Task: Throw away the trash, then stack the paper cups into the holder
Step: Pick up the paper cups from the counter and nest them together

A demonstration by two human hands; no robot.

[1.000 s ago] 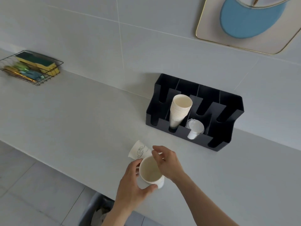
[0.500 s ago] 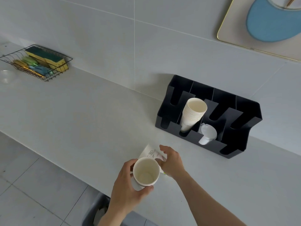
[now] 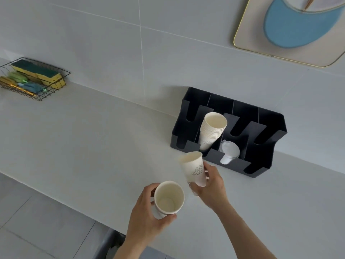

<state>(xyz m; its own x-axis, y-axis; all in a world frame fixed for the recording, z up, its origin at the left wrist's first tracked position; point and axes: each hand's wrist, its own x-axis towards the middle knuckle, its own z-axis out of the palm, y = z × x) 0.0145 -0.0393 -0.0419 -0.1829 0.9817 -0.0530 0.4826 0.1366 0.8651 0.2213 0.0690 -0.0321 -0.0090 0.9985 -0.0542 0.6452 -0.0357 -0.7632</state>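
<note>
Head view: two paper cups are held above the pale tabletop (image 3: pixel 78 139), both just in front of the black cup holder (image 3: pixel 265 126). The left hand (image 3: pixel 147 215) is wrapped around an upright cup (image 3: pixel 169 197), whose empty inside is seen from above; its fingers are closed on the cup's wall. The right hand (image 3: pixel 211 186) grasps a second, printed cup (image 3: pixel 194 170) near its base, tilted with the mouth turned up and away, closer to the holder than the first cup. The two cups are apart. Inside the holder, a stack of paper cups (image 3: pixel 211 129) is leaned in the second slot from its left end, and white plastic lids (image 3: pixel 228 152) are seen in the next slot. Far to the holder's left, a wire basket (image 3: pixel 54 85) with sponges is set against the wall.
</note>
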